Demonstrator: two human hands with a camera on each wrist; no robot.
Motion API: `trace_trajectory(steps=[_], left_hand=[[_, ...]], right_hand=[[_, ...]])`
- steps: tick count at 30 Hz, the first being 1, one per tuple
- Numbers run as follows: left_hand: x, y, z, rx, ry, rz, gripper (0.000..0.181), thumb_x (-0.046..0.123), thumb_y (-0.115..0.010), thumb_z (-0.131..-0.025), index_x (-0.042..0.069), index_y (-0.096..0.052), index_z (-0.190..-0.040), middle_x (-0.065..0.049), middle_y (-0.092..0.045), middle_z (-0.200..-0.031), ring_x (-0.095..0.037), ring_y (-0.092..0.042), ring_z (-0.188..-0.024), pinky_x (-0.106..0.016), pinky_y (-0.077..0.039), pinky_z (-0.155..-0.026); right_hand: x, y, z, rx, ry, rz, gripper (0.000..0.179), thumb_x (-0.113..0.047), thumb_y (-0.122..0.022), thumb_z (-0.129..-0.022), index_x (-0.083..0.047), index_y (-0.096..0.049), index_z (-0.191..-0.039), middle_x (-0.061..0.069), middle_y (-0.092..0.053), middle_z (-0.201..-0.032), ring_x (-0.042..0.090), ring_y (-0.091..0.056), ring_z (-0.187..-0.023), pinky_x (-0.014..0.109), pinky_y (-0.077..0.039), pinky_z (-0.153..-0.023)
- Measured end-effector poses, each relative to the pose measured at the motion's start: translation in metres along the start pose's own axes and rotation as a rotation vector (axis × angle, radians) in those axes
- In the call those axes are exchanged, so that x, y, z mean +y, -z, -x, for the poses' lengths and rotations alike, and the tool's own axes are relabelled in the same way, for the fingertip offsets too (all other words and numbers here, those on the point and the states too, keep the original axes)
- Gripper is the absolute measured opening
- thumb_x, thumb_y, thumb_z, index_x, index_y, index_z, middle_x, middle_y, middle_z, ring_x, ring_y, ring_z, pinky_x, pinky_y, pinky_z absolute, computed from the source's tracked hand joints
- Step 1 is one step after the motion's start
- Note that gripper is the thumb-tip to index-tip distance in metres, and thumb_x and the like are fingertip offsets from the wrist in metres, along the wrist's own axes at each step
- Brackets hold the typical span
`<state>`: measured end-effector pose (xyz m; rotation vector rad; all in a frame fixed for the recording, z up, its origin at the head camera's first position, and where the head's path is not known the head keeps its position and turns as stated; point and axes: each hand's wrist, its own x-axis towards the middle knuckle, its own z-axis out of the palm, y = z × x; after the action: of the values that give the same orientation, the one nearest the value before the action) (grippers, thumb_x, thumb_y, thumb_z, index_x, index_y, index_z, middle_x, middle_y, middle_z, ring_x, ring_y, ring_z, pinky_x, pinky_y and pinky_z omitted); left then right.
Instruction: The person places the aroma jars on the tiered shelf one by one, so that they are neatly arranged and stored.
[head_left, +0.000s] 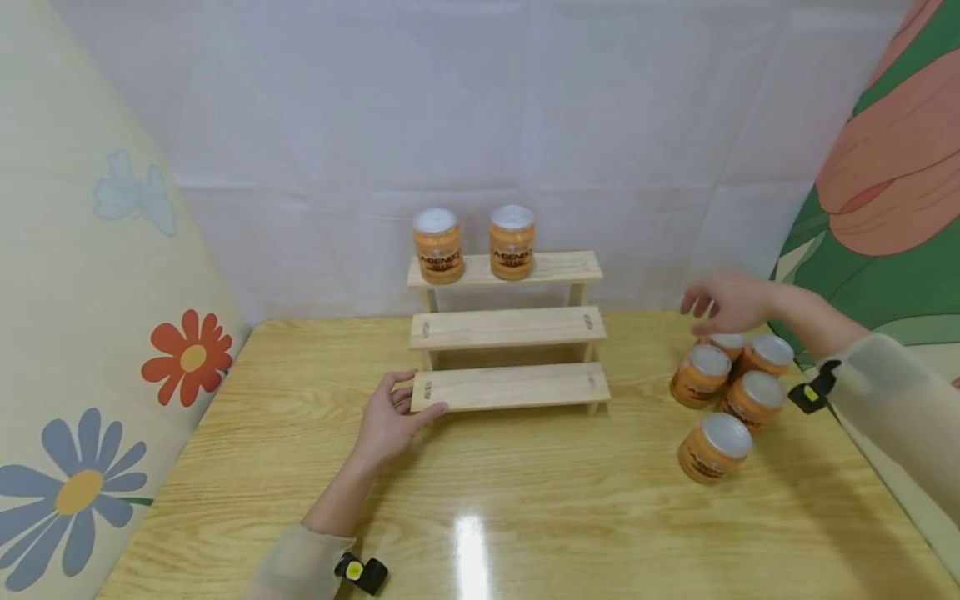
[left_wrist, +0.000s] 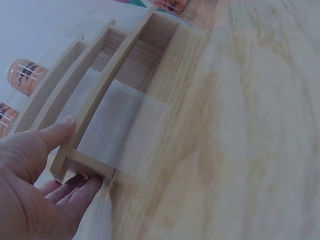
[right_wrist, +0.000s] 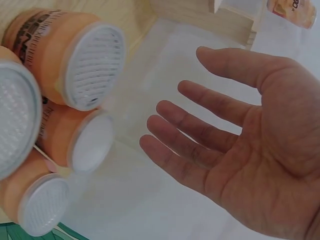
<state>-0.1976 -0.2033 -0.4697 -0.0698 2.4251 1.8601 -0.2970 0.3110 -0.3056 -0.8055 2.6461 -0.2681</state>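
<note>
A three-step wooden shelf stand [head_left: 517, 387] stands at the back of the table. My left hand [head_left: 390, 425] grips the left end of its lowest step, thumb at the front edge and fingers round the side; in the left wrist view the fingertips [left_wrist: 90, 187] lie against the step's end leg. Two orange cans with pale lids stand on the top step, one at the left end [head_left: 438, 250] and one near the middle [head_left: 513, 246]. At the right, my right hand [head_left: 735, 304] hovers over a group of similar cans [head_left: 701, 379], fingers spread and holding nothing.
The nearest can [head_left: 712, 454] of the right-hand group stands slightly in front of the others. A white cloth [head_left: 337, 125] hangs behind the table [head_left: 525, 500]. Flower-patterned panels border the left [head_left: 75, 275] and right [head_left: 885, 167] sides.
</note>
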Motion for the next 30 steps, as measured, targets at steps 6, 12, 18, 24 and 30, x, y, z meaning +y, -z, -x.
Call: trace_trajectory(steps=[6, 12, 18, 24, 30], left_hand=[[0.000, -0.002, 0.000, -0.004, 0.006, 0.010, 0.079, 0.017, -0.085, -0.093, 0.004, -0.039, -0.156, -0.027, -0.060, -0.148, -0.041, -0.063, -0.135, -0.022, -0.060, -0.085], [0.000, -0.001, -0.002, -0.018, 0.013, 0.024, 0.078, 0.015, -0.084, -0.095, 0.003, -0.038, -0.157, -0.031, -0.060, -0.148, -0.043, -0.063, -0.134, -0.025, -0.062, -0.085], [0.003, 0.003, -0.004, -0.039, 0.006, 0.041, 0.077, 0.012, -0.081, -0.096, 0.001, -0.036, -0.157, -0.032, -0.059, -0.148, -0.044, -0.064, -0.134, -0.026, -0.063, -0.085], [0.004, 0.003, -0.004, -0.058, 0.002, 0.049, 0.078, 0.012, -0.080, -0.097, 0.001, -0.034, -0.159, -0.032, -0.059, -0.149, -0.043, -0.064, -0.135, -0.027, -0.063, -0.086], [-0.001, 0.003, -0.005, -0.072, -0.006, 0.053, 0.079, 0.012, -0.080, -0.097, 0.002, -0.033, -0.160, -0.031, -0.058, -0.150, -0.043, -0.064, -0.135, -0.027, -0.063, -0.086]], right_hand=[[0.000, -0.013, 0.005, -0.025, -0.021, 0.021, 0.031, -0.017, -0.072, -0.100, 0.000, -0.068, -0.126, 0.016, -0.074, -0.114, 0.034, -0.073, -0.102, 0.050, -0.061, -0.086], [0.000, -0.022, 0.005, -0.073, -0.036, 0.003, 0.031, -0.017, -0.069, -0.102, 0.000, -0.068, -0.128, 0.010, -0.077, -0.110, 0.028, -0.073, -0.098, 0.043, -0.060, -0.080], [0.001, -0.028, 0.005, -0.065, -0.032, 0.042, 0.030, -0.020, -0.070, -0.102, 0.001, -0.069, -0.123, 0.014, -0.075, -0.110, 0.032, -0.072, -0.100, 0.050, -0.060, -0.084], [-0.003, -0.039, 0.008, -0.019, -0.041, 0.109, 0.036, -0.022, -0.079, -0.091, 0.001, -0.071, -0.118, 0.012, -0.075, -0.103, 0.024, -0.069, -0.088, 0.045, -0.058, -0.075], [-0.004, -0.051, 0.011, 0.050, -0.042, 0.166, 0.042, -0.025, -0.089, -0.079, -0.001, -0.072, -0.110, 0.009, -0.073, -0.097, 0.019, -0.064, -0.080, 0.039, -0.055, -0.068]])
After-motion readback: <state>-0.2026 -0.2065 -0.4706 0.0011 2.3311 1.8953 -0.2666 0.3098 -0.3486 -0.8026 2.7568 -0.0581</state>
